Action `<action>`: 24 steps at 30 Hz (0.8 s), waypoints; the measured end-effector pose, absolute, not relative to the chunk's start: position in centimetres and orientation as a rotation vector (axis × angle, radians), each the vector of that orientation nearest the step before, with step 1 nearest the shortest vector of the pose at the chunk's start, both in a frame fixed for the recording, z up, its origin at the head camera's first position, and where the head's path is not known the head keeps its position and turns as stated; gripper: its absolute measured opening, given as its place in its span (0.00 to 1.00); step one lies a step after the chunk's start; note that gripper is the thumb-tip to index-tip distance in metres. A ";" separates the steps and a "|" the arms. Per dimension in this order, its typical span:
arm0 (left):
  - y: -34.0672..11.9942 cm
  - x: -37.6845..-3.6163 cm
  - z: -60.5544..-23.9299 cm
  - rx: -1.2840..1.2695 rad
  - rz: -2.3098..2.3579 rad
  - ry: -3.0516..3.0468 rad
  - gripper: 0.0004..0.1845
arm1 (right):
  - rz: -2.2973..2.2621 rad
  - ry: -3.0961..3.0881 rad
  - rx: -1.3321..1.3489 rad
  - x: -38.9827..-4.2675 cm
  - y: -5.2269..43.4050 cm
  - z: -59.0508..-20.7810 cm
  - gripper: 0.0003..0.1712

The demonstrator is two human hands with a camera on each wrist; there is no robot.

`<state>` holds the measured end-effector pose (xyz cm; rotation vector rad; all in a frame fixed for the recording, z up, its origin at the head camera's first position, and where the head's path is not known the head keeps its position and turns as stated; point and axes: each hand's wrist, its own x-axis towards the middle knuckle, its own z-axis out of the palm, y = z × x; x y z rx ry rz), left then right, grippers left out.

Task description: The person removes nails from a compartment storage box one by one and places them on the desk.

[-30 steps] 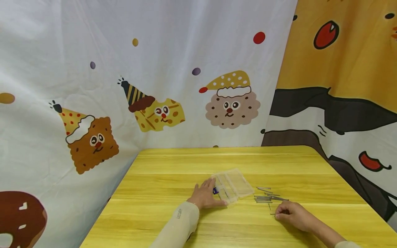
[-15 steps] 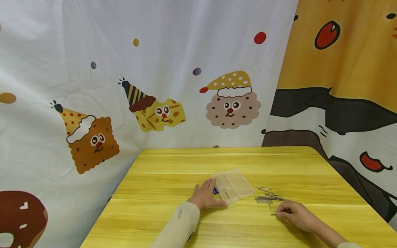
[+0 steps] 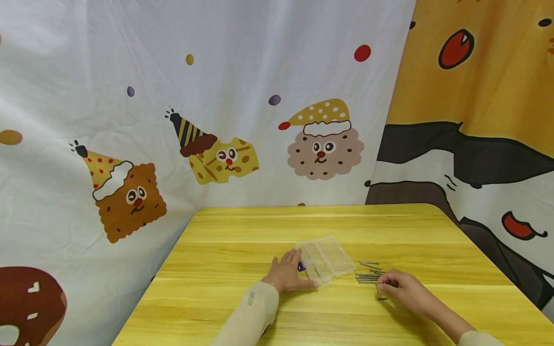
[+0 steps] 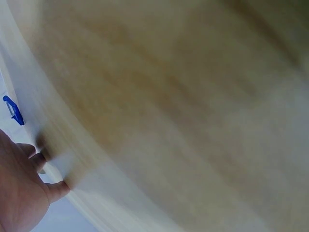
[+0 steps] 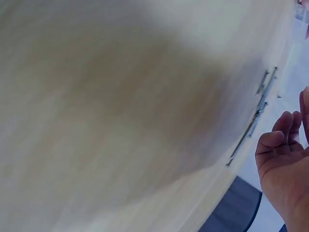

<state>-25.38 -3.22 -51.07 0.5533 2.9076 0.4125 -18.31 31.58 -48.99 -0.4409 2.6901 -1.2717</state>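
right hand moved onto metal pins, fingers curled, left hand flat against clear box

Both wrist views are blurred so that the yellow wooden counter is shown only as a smear, the left hand is cut by the frame's corner, and the right hand hides whichever thin metal pins lie under its fingers.

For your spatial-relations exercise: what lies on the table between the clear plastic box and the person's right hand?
In the head view, loose metal pins lie on the table between the clear plastic box and the right hand.
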 end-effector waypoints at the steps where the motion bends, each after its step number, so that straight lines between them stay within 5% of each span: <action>1: -3.2 -25.4 -51.1 0.554 0.411 2.906 0.62 | -1.274 2.698 -0.428 -18.4 31.2 -48.7 0.11; 24: -2.9 -25.3 -51.0 0.517 0.450 2.899 0.59 | -1.480 3.014 -0.056 -21.3 18.8 -47.7 0.09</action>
